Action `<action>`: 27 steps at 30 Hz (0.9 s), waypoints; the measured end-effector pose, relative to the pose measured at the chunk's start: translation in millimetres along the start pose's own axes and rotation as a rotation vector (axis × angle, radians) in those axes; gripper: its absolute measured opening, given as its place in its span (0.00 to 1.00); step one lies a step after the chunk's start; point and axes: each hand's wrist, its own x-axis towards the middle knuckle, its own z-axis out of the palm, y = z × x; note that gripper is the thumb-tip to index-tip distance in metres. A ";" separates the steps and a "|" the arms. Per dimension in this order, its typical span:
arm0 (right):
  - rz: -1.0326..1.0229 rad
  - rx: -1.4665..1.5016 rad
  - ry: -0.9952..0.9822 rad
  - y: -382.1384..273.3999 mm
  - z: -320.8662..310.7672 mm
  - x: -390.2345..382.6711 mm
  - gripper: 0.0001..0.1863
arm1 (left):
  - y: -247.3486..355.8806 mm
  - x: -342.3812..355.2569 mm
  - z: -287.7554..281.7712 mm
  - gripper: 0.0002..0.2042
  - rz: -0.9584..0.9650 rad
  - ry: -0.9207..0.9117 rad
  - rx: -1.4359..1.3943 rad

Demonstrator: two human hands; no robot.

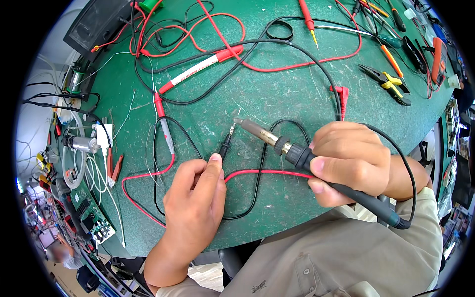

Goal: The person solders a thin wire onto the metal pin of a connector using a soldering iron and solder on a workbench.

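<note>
My right hand (354,158) is wrapped round the dark handle of a soldering iron (298,154), which points up and to the left. Between thumb and fingers of my left hand (193,203) is a black test probe (226,146), its bare metal end facing upward. The iron's tip lies right at that metal end; whether they touch, I cannot tell. A second probe, red and grey (165,127), rests on the green table mat (282,94) left of the iron. Black and red leads loop around and beneath both hands.
Farther off lie a red-and-white marker (195,70), a red probe with a yellow tip (308,21) and a red angled plug (343,101). Yellow-handled pliers (388,84) and an orange multimeter (439,60) are at right. A circuit board (91,213) sits at the left edge.
</note>
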 end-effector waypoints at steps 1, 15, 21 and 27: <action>0.007 0.005 -0.013 -0.1 0.3 -0.4 0.11 | 0.2 0.3 -0.1 0.16 -0.002 -0.001 -0.001; 0.057 0.002 0.007 -0.7 -3.0 3.2 0.10 | 1.3 0.2 -1.4 0.17 0.011 -0.013 0.050; 0.057 0.006 0.010 -0.3 -3.9 3.4 0.09 | 0.3 1.3 -2.2 0.16 0.028 -0.020 0.052; 0.067 0.016 -0.011 -0.9 -3.0 3.2 0.09 | -0.3 0.9 -2.1 0.16 0.017 -0.024 0.042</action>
